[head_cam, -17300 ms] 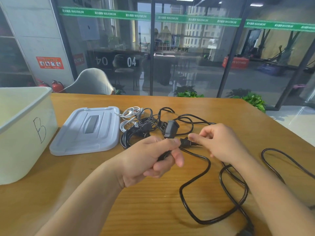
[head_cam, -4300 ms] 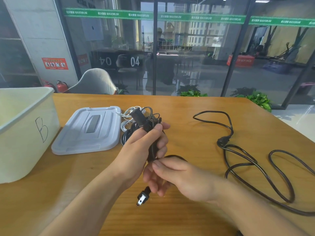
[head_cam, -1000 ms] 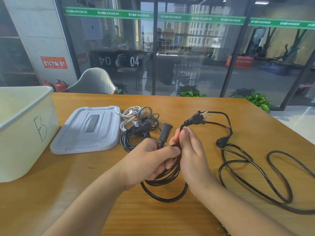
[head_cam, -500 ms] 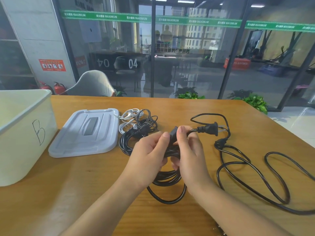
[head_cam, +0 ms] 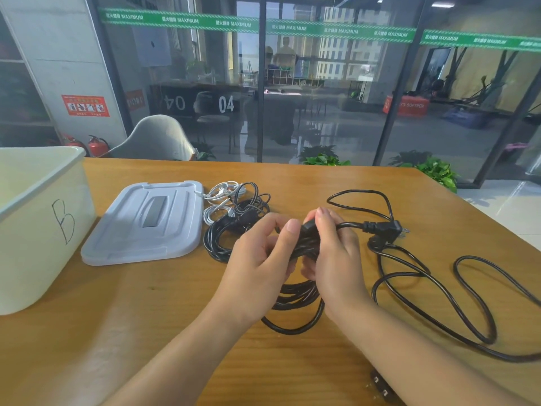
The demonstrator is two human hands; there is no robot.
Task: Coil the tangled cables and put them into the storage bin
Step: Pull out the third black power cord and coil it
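Observation:
Both hands hold one coiled black power cable (head_cam: pixel 295 300) over the middle of the table. My left hand (head_cam: pixel 257 259) grips the top of the coil from the left. My right hand (head_cam: pixel 333 259) grips it from the right, and the cable's plug end (head_cam: pixel 383 228) sticks out to the right past its fingers. The coil's loops hang below the hands. A cream storage bin (head_cam: pixel 38 224) marked "B" stands open at the far left. A tangle of black and white cables (head_cam: pixel 231 212) lies behind the hands.
The bin's grey lid (head_cam: pixel 146 224) lies flat between the bin and the tangle. A second black power cable (head_cam: pixel 433 282) sprawls loose over the right side of the table. Another black plug (head_cam: pixel 380 388) lies by my right forearm at the near edge.
The plug end has swung from upright above my right hand to pointing right. Both hands have closed together round the top of the coil.

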